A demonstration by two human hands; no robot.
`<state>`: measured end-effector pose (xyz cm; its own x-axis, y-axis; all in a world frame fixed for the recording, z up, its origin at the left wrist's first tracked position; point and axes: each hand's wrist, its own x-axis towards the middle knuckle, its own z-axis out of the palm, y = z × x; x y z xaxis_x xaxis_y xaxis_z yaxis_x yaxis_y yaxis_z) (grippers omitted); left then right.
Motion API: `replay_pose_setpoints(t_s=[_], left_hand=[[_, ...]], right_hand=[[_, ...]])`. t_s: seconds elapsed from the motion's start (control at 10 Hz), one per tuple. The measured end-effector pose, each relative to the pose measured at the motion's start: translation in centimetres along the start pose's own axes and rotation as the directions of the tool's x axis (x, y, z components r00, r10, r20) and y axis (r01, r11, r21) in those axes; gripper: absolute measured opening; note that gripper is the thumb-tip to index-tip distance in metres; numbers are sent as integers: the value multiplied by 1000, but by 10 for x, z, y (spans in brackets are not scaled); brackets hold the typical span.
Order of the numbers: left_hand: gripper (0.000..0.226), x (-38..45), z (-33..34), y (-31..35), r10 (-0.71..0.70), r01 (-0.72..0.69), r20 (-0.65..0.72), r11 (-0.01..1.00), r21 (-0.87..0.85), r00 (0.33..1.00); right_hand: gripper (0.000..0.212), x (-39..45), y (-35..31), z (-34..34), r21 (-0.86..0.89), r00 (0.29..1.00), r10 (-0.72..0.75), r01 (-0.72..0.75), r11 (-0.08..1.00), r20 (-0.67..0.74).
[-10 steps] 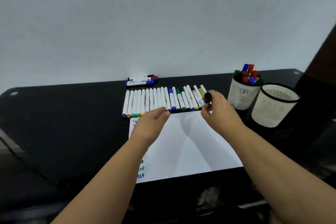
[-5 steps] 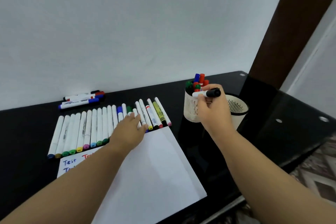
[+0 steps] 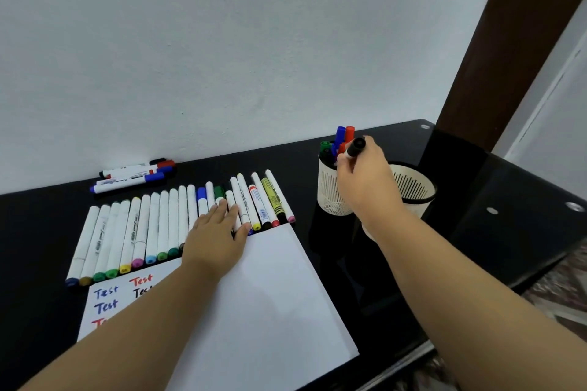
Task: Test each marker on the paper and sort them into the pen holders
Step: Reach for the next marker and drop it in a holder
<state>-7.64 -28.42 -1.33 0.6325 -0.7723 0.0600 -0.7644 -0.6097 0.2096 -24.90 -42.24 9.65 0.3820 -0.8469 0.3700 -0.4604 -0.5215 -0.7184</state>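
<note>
Black marker (image 3: pixel 355 147) pinched in right hand (image 3: pixel 365 181) above the holder (image 3: pixel 328 190); left hand (image 3: pixel 216 238) spread flat on marker row (image 3: pixel 158 225)

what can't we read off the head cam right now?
- Second pen holder: contents hidden behind right hand.
- Black marker: barrel covered by the gripping fingers.
- Paper: some "Test" marks hidden under the left forearm.
- Markers under left hand: cap colours covered.
- Marker labels: too small.

Glossy black table (image 3: pixel 476 200) against plain white wall (image 3: pixel 254 41), dark wooden post (image 3: pixel 508 41) right
</note>
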Motion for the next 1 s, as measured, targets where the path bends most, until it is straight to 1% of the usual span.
replay_pose_setpoints(t_s=[0.1, 0.2, 0.3, 0.4, 0.5, 0.6, 0.7, 0.8, 0.9, 1.0], left_hand=[[58, 0, 0, 0, -5, 5, -9, 1000, 0, 1000], [58, 0, 1, 0, -4, 4, -9, 1000, -6, 1000], [58, 0, 2, 0, -2, 2, -11, 1000, -8, 1000], [58, 2, 3, -2, -4, 3, -13, 1000, -8, 1000], [58, 3, 4, -3, 0, 0, -12, 1000, -8, 1000], [58, 2, 4, -2, 0, 0, -7, 1000, -4, 1000], [58, 3, 3, -4, 2, -2, -5, 1000, -2, 1000], [58, 2, 2, -3, -1, 1, -4, 1000, -7, 1000], [58, 1, 3, -1, -3, 3, 1, 1000, -2, 1000], [58, -1, 2, 1, -6, 6, 2, 999, 37, 1000]], right_hand=[[29, 14, -4, 0, -123, 999, 14, -8, 992, 48], [33, 24, -9, -1, -229, 994, 30, -6, 973, 102], [32, 27, -11, -4, -241, 993, 3, 25, 970, 118], [41, 26, -11, -8, -288, 986, -71, 112, 951, 152], [35, 29, -9, -10, -389, 975, -107, 176, 904, 192], [26, 33, -6, -12, -420, 974, -65, 152, 895, 216], [23, 36, -5, -12, -451, 970, -21, 133, 882, 244], [22, 40, -6, -11, -514, 959, -9, 160, 843, 283], [26, 41, -8, -11, -566, 943, 3, 197, 800, 333], [29, 40, -10, -12, -583, 933, 0, 224, 781, 359]])
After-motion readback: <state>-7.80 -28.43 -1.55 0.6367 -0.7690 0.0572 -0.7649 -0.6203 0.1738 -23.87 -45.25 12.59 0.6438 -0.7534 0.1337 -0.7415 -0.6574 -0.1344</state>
